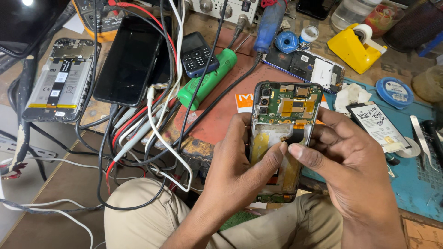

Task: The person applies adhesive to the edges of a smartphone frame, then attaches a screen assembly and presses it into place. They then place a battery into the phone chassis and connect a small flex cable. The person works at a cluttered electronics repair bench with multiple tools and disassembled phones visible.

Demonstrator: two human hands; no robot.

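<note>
Above the person's lap, the left hand grips an opened phone, back cover off, thumb inside. The right hand curls round its other edge, thumb meeting the left near the green circuit board.

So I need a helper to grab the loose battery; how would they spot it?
Start at the blue mat on the bench's right side, beside the right hand. The battery lies at the mat's upper left: a flat white-faced rectangle with black edges, unlike the round blue reel behind it.
</note>
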